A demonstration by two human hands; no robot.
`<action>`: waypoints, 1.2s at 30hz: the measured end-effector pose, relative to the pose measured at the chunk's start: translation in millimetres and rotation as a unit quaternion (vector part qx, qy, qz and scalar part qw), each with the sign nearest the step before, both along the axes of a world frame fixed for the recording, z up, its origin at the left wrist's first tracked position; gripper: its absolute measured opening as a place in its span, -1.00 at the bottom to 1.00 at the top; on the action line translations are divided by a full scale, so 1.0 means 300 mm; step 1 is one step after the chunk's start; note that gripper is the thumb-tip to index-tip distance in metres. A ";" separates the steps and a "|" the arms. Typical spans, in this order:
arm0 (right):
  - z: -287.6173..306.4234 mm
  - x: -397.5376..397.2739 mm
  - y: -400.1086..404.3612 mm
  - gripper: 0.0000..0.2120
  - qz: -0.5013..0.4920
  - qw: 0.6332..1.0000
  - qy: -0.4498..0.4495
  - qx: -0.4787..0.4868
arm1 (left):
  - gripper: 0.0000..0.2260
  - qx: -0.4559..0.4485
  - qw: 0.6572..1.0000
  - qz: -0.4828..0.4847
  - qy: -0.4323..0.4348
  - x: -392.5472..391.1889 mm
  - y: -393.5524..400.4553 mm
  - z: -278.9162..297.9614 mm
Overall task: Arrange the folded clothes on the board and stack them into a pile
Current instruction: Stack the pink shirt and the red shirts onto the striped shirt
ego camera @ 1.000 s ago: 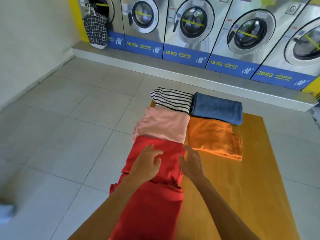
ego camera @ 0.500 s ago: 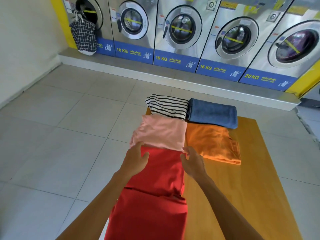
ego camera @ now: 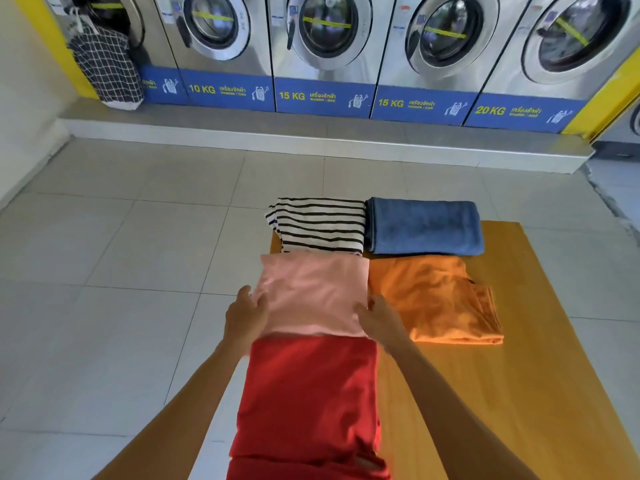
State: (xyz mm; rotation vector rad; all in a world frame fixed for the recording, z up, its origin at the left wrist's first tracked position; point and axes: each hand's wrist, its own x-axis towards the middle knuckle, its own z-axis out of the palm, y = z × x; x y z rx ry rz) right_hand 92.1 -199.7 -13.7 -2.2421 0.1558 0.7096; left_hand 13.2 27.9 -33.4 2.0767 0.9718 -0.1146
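Observation:
Folded clothes lie on the wooden board [ego camera: 519,358]. In the left column a striped cloth [ego camera: 320,225] is farthest, then a pink cloth [ego camera: 311,292], then a long red cloth [ego camera: 308,393] nearest me. In the right column a blue towel [ego camera: 424,226] lies beyond an orange cloth [ego camera: 433,299]. My left hand [ego camera: 246,317] rests against the pink cloth's left edge, fingers spread. At the same cloth's right edge, between it and the orange cloth, is my right hand [ego camera: 377,317]. The pink cloth lies flat, not lifted.
A row of front-loading washing machines [ego camera: 325,46] stands on a raised step [ego camera: 311,133] at the back. A checked bag [ego camera: 104,71] hangs at the far left machine. Tiled floor [ego camera: 121,271] surrounds the board; the board's right half is bare wood.
Both hands slid forward from the red cloth's far end to the sides of the pink cloth. My view moved closer to the board. The clothes stayed in place.

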 end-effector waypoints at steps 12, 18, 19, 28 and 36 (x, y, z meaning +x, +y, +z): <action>-0.120 0.058 0.103 -0.42 -0.092 0.994 0.003 0.054 | -0.60 0.097 0.995 0.001 0.007 0.104 0.039 -0.176; -0.109 0.002 0.097 -0.58 -0.084 0.992 -0.062 0.071 | -0.74 0.042 0.996 0.030 -0.074 0.104 -0.006 -0.137; -0.110 -0.005 0.093 -0.59 -0.081 0.992 -0.065 0.078 | -0.76 0.016 0.997 0.040 -0.065 0.104 -0.014 -0.127; -0.108 -0.013 0.087 -0.53 -0.052 0.989 -0.062 0.122 | -0.67 0.020 0.998 0.028 -0.060 0.084 -0.014 -0.111; -0.085 -0.020 0.089 -0.61 -0.044 0.986 -0.076 0.139 | -0.72 -0.110 0.994 -0.006 -0.019 0.113 -0.008 -0.064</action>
